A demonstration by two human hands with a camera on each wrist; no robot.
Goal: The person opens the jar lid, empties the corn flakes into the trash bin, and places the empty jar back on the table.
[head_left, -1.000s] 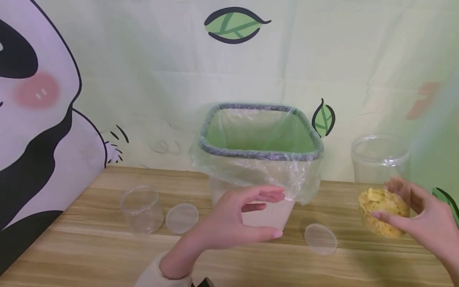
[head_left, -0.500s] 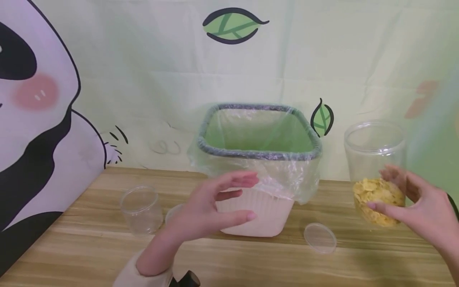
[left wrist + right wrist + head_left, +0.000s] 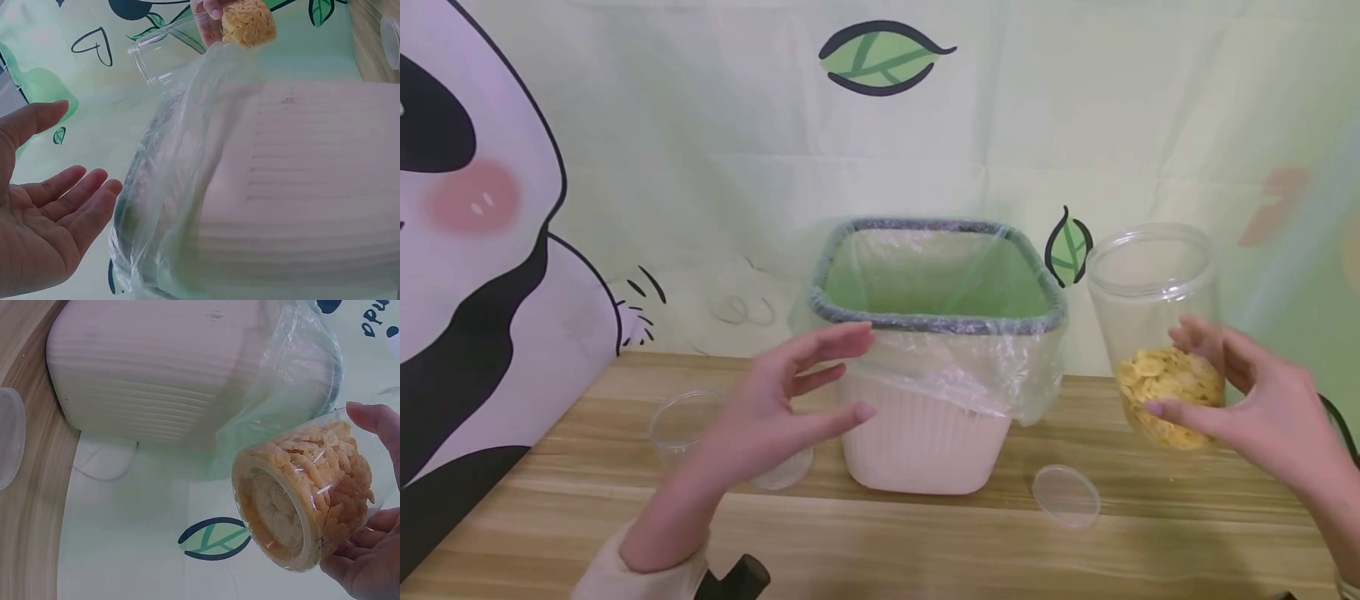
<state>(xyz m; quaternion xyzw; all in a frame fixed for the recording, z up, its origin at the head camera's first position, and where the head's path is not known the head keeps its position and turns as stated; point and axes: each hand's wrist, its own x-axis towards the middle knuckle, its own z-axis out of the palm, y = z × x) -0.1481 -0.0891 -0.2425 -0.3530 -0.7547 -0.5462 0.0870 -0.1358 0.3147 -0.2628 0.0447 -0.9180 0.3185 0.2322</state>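
In the head view my right hand (image 3: 1262,408) grips a clear plastic jar (image 3: 1150,321), thumb at the front and fingers behind it. Yellow cornflakes (image 3: 1168,387) fill its lower part, and its mouth has no lid. The jar hangs above the table, leaning slightly left, to the right of a pale lined trash bin (image 3: 925,442). From the right wrist view, the jar's base (image 3: 275,515) faces the camera. My left hand (image 3: 778,404) holds nothing; its fingers are spread and relaxed, in front of the bin's left side. In the left wrist view its palm (image 3: 44,240) shows.
A clear plastic liner (image 3: 992,367) hangs over the bin's dark rim. One round clear lid (image 3: 1066,497) lies right of the bin, another lid (image 3: 786,472) left. A second clear container (image 3: 679,423) stands partly behind my left forearm. A printed wall sheet (image 3: 700,183) is behind.
My right hand has raised the jar of cornflakes off the table and brought it left, nearer the bin. My left hand has moved left and up, now partly covering the left container.
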